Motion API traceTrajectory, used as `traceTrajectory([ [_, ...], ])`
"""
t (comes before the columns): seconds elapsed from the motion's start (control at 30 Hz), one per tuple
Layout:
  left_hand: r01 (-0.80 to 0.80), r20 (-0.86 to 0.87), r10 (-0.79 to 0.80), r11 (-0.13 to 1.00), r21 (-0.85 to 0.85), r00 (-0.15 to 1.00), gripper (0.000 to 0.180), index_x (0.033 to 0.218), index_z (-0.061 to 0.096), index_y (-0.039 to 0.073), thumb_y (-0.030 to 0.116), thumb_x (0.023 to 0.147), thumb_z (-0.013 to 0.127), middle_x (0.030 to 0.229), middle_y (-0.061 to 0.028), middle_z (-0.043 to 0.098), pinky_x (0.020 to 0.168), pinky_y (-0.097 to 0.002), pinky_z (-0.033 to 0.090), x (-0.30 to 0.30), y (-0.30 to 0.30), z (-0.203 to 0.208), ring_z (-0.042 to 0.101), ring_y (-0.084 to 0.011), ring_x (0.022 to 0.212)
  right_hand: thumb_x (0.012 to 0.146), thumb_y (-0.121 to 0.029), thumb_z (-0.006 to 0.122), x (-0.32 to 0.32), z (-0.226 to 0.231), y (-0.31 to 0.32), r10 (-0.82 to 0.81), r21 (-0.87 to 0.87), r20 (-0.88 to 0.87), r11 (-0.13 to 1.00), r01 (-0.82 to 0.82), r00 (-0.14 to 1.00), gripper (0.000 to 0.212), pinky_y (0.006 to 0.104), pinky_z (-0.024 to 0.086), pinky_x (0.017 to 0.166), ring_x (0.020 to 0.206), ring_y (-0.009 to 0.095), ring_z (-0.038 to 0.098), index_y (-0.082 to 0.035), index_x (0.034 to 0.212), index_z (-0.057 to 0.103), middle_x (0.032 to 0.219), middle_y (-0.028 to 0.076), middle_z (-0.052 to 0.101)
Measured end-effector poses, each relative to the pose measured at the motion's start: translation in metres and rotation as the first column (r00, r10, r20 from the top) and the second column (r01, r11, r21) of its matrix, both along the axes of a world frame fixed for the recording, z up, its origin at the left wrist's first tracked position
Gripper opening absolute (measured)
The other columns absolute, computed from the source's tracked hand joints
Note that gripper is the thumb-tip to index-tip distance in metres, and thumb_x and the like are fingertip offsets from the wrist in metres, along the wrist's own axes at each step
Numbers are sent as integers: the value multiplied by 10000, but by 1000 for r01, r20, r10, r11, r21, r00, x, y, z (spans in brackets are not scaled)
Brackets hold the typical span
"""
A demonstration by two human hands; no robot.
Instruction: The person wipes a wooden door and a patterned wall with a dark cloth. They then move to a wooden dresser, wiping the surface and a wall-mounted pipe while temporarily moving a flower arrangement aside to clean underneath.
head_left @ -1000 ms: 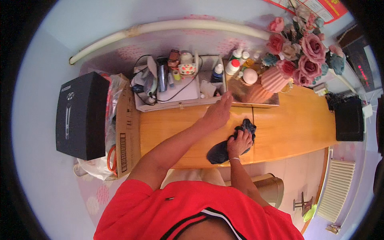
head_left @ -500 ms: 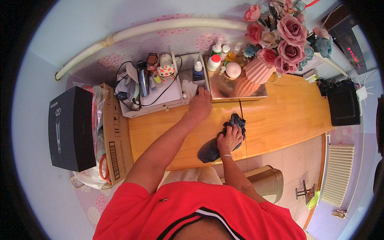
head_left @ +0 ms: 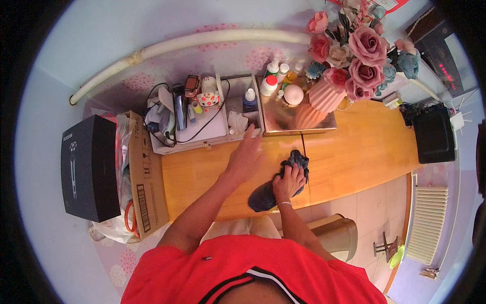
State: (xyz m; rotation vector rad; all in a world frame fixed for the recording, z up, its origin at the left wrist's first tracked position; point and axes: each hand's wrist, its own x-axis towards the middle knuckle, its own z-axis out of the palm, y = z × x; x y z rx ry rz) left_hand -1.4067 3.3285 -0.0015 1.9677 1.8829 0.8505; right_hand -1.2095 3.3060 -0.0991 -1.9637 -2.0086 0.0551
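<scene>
My right hand point(head_left: 289, 183) presses down on a crumpled dark blue cloth point(head_left: 263, 194) on the wooden tabletop point(head_left: 202, 177), its fingers curled over the fabric. Cloth bunches out beyond the fingertips and also toward the table's front edge. To its left, my left hand point(head_left: 245, 158) hovers over the tabletop with nothing in it, its fingers stretched forward and slightly blurred. Just past those fingertips is the front of a white organizer box point(head_left: 191, 146). In its right compartments are a crumpled clear plastic bag point(head_left: 237, 121) and a dark blue bottle with a white top point(head_left: 249, 101).
Farther left, the organizer holds a corded tool and small items. A shiny box point(head_left: 283, 125) bears bottles, a pink ball and a pink ribbed vase point(head_left: 326, 93) of artificial flowers. A cardboard box point(head_left: 147, 172) flanks the left; a bin point(head_left: 336, 235) stands below the front edge.
My left hand has drawn back from the organizer's front right corner toward me, and its fingers have stretched out. The right hand and the cloth have shifted slightly toward me.
</scene>
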Motion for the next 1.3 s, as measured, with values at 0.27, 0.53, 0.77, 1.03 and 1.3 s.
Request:
traceTrajectory([
  [0.27,-524,787,449,587,-617,-424,723,1459,280,111,484,919,582,1372,-156,413,921,-542,479,-156,-116,-114,502,-353,1185,717,-182,658,0,0,0,20,-23,6,1000,-19,1000,415,586,234,1075,1345,391,362,-105,1120,598,1367,142,497],
  [0.53,-398,765,282,721,-567,-579,1038,1542,110,111,755,840,521,1564,-202,182,1059,-705,300,-220,-69,-72,336,-457,1356,707,-172,666,-2,2,0,13,-25,33,1000,-12,999,439,570,236,1082,1352,374,356,-108,1134,587,1379,132,481],
  [0.77,-291,679,316,726,-622,-662,1033,1521,181,105,793,819,500,1551,-171,244,1032,-694,347,-243,-41,-72,318,-400,1383,686,-157,629,-6,2,-1,5,-7,53,1000,-5,999,435,547,247,1084,1331,374,376,-94,1115,599,1349,147,504],
  [1.03,-403,842,181,814,-419,-509,919,1529,159,148,708,885,500,1559,-149,212,1014,-589,424,-226,-71,-107,395,-397,1329,681,-174,652,-3,0,-2,19,2,72,1000,-19,997,448,569,248,1073,1331,380,374,-102,1120,596,1349,139,507],
  [1.3,-715,651,690,624,-316,315,475,1333,451,26,306,971,576,1317,-154,471,942,-400,467,-143,-147,-123,502,-275,1189,666,-163,648,-5,7,-4,27,38,41,999,-29,999,446,553,276,1051,1305,383,399,-114,1106,594,1338,147,522],
])
